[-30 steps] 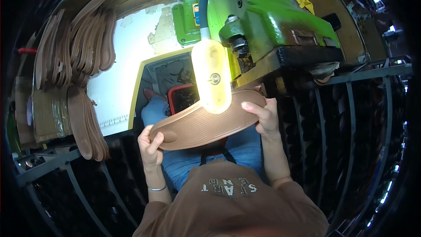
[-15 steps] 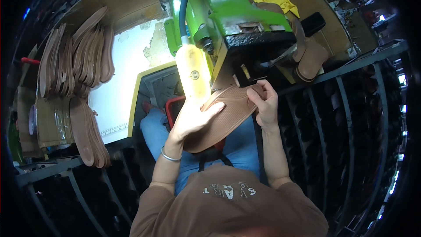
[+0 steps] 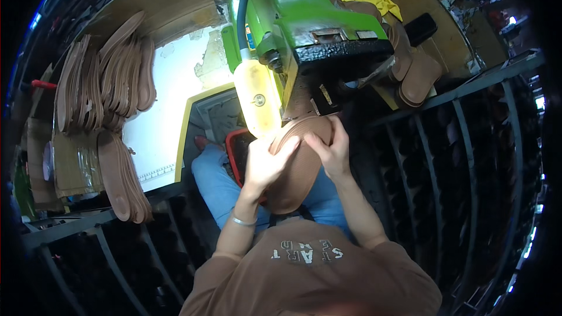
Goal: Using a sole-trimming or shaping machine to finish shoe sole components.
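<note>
Between my two hands I hold a brown shoe sole, its far end up against the working head of a green machine. My left hand grips the sole's left edge, with the thumb lying on its face. On the other edge, near the far end, my right hand is closed with its thumb pressed on top. A lit yellow lamp hangs just beyond my left hand and glares over its fingers. The exact contact between sole and machine is hard to make out.
Stacked brown soles stand on the white tabletop at left, with another bundle at its near edge. More soles lie at right by a yellow cloth. A red bin sits below; metal racks flank me.
The sole has turned from slanting right to nearly upright, pointing at the machine. My right hand has moved left and nearer, its thumb now on the sole's face.
</note>
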`<state>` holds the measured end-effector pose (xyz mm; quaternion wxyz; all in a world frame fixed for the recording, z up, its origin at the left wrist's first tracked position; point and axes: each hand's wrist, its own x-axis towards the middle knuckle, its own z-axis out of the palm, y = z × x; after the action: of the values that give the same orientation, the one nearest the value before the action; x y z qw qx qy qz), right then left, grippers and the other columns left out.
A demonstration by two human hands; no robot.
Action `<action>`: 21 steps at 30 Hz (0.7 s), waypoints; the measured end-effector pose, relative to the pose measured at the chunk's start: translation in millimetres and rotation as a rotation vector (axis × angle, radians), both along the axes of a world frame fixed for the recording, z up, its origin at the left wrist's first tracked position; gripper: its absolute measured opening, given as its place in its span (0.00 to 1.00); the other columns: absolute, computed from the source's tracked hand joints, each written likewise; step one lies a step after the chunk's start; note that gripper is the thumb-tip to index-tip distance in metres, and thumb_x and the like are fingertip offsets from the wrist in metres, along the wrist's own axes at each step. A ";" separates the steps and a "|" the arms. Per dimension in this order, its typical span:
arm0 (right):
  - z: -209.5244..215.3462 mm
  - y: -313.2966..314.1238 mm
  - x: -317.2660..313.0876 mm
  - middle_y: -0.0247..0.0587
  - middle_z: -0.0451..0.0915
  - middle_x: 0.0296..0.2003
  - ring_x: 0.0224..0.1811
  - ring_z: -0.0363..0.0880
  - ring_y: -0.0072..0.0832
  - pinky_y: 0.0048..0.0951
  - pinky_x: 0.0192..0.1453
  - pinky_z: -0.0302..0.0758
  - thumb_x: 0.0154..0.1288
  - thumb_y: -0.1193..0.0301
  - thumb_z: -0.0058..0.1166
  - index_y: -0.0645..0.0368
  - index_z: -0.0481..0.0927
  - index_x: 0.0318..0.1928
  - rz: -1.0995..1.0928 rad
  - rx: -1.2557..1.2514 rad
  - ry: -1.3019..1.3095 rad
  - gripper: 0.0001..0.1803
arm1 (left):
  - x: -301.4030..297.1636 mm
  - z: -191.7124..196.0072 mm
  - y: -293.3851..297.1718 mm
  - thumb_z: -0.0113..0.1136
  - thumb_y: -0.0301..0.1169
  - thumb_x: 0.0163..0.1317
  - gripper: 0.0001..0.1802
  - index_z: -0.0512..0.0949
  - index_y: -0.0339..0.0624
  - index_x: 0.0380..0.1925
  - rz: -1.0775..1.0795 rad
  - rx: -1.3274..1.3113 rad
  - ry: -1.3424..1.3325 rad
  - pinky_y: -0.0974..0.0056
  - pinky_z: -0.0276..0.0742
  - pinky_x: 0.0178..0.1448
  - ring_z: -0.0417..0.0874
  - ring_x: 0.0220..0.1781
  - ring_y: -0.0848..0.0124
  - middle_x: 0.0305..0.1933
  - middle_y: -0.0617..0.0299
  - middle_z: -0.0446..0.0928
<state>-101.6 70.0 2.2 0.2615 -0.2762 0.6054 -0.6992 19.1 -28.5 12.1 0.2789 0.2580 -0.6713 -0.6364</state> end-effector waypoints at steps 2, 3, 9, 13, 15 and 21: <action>-19.9 31.6 14.1 0.43 0.76 0.46 0.47 0.76 0.26 0.27 0.52 0.72 0.52 0.72 0.65 0.68 0.69 0.50 0.081 0.042 -0.110 0.27 | -10.1 -16.0 0.4 0.62 0.28 0.59 0.12 0.79 0.32 0.40 0.004 -0.003 -0.061 0.73 0.72 0.42 0.76 0.35 0.80 0.34 0.62 0.80; -39.2 55.5 17.2 0.44 0.77 0.47 0.50 0.75 0.27 0.29 0.55 0.71 0.50 0.68 0.68 0.68 0.70 0.53 0.215 0.174 -0.046 0.32 | -12.6 -22.3 4.6 0.62 0.28 0.59 0.11 0.79 0.33 0.40 0.034 -0.039 -0.084 0.73 0.72 0.40 0.75 0.33 0.80 0.33 0.62 0.80; -66.6 167.7 25.5 0.45 0.81 0.37 0.40 0.80 0.26 0.25 0.45 0.77 0.50 0.74 0.68 0.69 0.76 0.45 0.246 0.408 -0.430 0.22 | -2.2 -17.3 28.8 0.60 0.21 0.58 0.18 0.73 0.28 0.49 0.093 0.223 0.151 0.70 0.74 0.50 0.79 0.43 0.75 0.42 0.56 0.79; -36.8 187.6 -14.8 0.44 0.81 0.34 0.34 0.81 0.25 0.23 0.40 0.77 0.48 0.82 0.63 0.67 0.75 0.39 -0.048 0.167 -0.407 0.15 | -2.6 -24.2 32.1 0.58 0.17 0.57 0.21 0.69 0.27 0.52 0.056 0.400 0.306 0.68 0.74 0.54 0.79 0.46 0.72 0.46 0.52 0.78; -15.9 181.5 -34.3 0.42 0.80 0.33 0.32 0.79 0.23 0.22 0.39 0.77 0.50 0.81 0.60 0.67 0.74 0.38 -0.194 0.104 -0.409 0.13 | -7.8 -24.3 32.4 0.58 0.15 0.56 0.22 0.68 0.27 0.53 0.028 0.429 0.343 0.67 0.74 0.55 0.79 0.47 0.71 0.47 0.51 0.77; 26.8 119.0 -89.6 0.41 0.78 0.37 0.41 0.77 0.26 0.24 0.48 0.72 0.56 0.75 0.57 0.66 0.75 0.44 -0.386 0.094 -0.234 0.14 | -18.8 -13.2 21.3 0.61 0.19 0.54 0.22 0.71 0.28 0.51 -0.017 0.381 0.306 0.69 0.74 0.52 0.79 0.43 0.73 0.45 0.55 0.78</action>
<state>-191.1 189.0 29.0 0.2038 -0.0597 0.6446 -0.7344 0.3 -7.2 -1.1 0.3182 0.2010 -0.4913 -0.7855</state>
